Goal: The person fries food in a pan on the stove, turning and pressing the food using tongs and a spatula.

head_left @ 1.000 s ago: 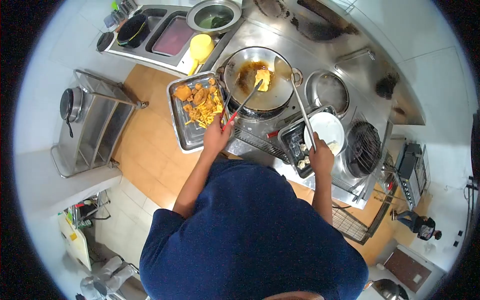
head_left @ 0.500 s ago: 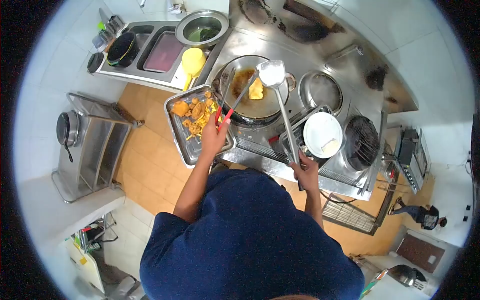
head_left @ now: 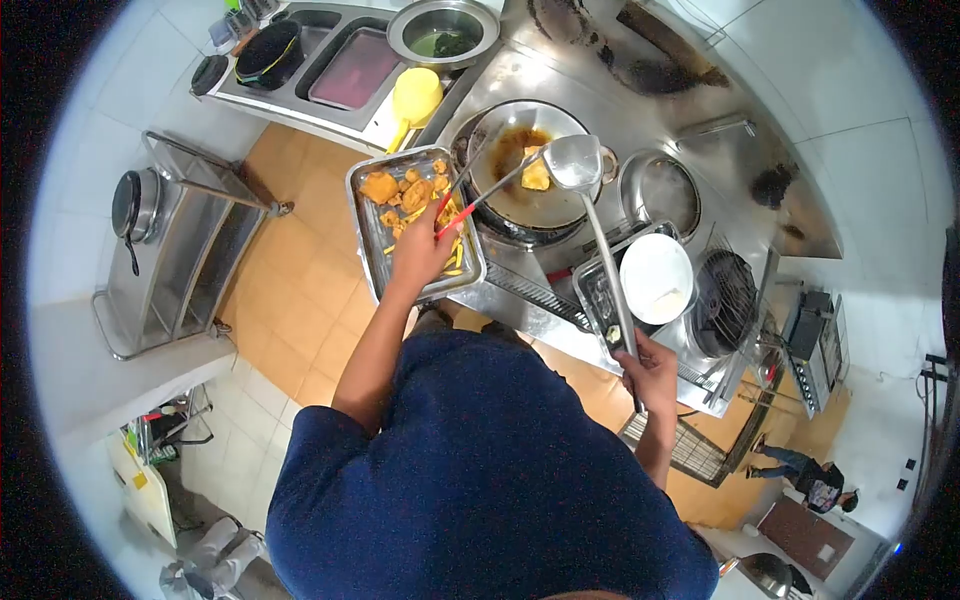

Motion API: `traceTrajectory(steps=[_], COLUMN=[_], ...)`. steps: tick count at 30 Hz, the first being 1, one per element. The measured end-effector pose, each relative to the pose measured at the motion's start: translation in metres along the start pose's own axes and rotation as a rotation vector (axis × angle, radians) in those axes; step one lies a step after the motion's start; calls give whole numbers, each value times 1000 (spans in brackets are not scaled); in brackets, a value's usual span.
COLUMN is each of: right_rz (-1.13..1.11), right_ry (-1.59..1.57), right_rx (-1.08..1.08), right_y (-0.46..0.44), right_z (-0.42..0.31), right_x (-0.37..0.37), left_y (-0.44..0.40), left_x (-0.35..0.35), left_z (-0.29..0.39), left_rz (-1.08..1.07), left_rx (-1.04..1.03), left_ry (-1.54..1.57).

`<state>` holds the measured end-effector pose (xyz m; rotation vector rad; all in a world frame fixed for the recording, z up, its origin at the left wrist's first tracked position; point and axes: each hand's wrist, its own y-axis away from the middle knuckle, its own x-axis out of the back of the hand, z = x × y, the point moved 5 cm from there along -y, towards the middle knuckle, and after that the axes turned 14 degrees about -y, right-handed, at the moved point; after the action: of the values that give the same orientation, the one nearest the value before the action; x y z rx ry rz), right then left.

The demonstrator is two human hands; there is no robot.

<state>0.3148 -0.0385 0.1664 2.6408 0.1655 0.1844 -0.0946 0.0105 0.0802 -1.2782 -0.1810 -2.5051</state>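
Observation:
My left hand [head_left: 423, 245] is closed round the red handles of metal tongs [head_left: 470, 206], whose arms reach over the wok [head_left: 510, 205]. In my right hand [head_left: 650, 372] is the long handle of a wok spatula [head_left: 575, 163], its broad metal blade above the wok's right side. Between the tongs and the blade lies a yellow-golden fried piece [head_left: 537, 176], in brown oil. Whether the tongs' tip touches it I cannot tell. Under my left hand a metal tray [head_left: 367, 235] holds several fried pieces [head_left: 412, 195] and yellow strips.
Right of the wok are a round metal lid [head_left: 660, 193], a white plate [head_left: 655, 270] over a dark tray, and a black grate burner [head_left: 725, 300]. A yellow ladle-like scoop [head_left: 415, 97] and a metal basin [head_left: 397, 35] stand beyond the tray. Another person [head_left: 805, 475] is at far right.
The view has shifted, so the scene sits differently. The spatula blade has tilted and now sits right beside the fried piece. Both hands keep their grips.

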Motion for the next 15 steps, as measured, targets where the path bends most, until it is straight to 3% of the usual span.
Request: traceTrajectory(steps=[9, 13, 15], right_rz=[-4, -38, -109], right_ry=[-110, -242, -387], right_rx=[-38, 1, -26], right_y=[10, -1, -13], right_z=[-14, -14, -2], right_x=[21, 21, 13], left_y=[-4, -12, -10], left_x=[1, -9, -38], left_z=[7, -4, -17], left_rz=[30, 68, -150], left_rx=[97, -55, 107], left_ry=[-225, 131, 433])
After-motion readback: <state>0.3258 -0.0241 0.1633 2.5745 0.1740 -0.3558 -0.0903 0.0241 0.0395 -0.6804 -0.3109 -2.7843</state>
